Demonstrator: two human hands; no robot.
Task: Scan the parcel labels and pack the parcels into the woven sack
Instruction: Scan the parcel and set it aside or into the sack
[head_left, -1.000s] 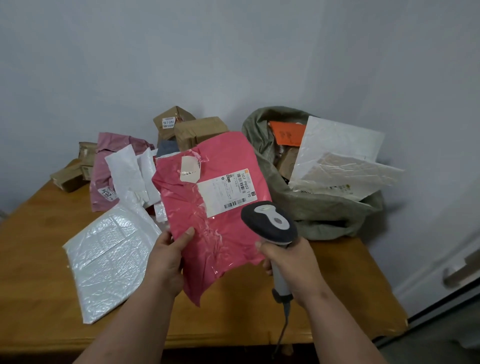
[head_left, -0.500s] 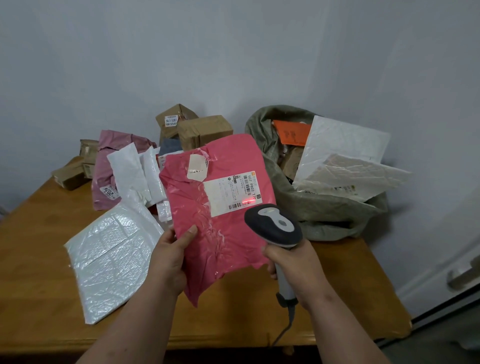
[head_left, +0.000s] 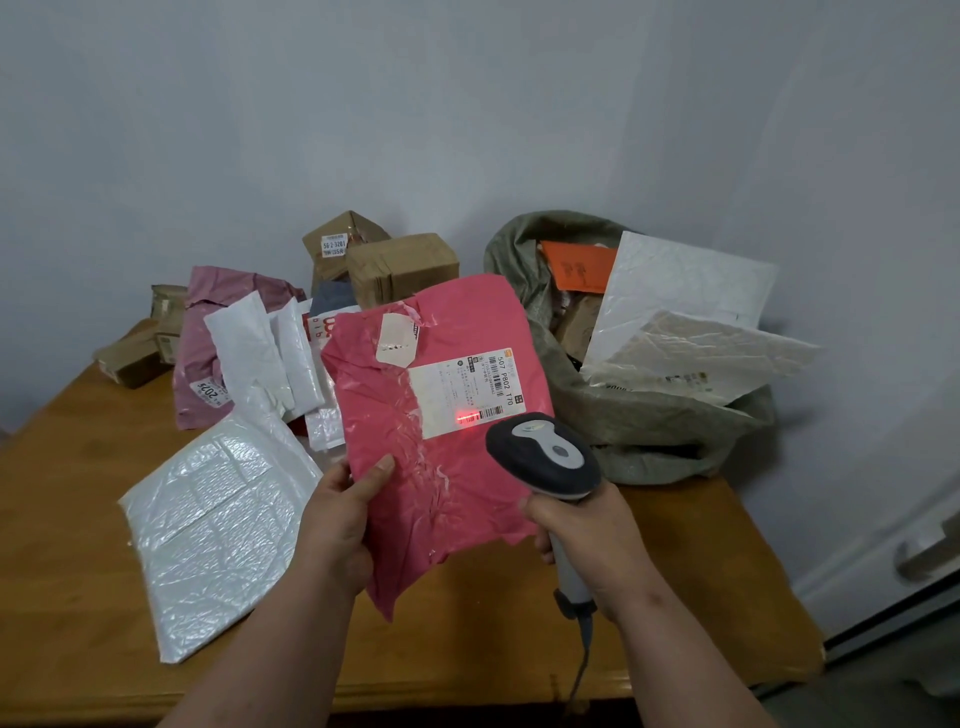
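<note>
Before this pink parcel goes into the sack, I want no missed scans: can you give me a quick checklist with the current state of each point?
1. Red scan line on the barcode of the shipping label: ok, it sits at the barcode's left end.
2. Scan registered: cannot tell, no confirmation is visible.
3. Left hand grips the pink parcel: ok, thumb on its front.
4. Right hand holds the barcode scanner: ok.
5. Woven sack mouth open: ok, but white mailers jut out, crowding it.
6. Path to the sack: ok, nothing between.
</note>
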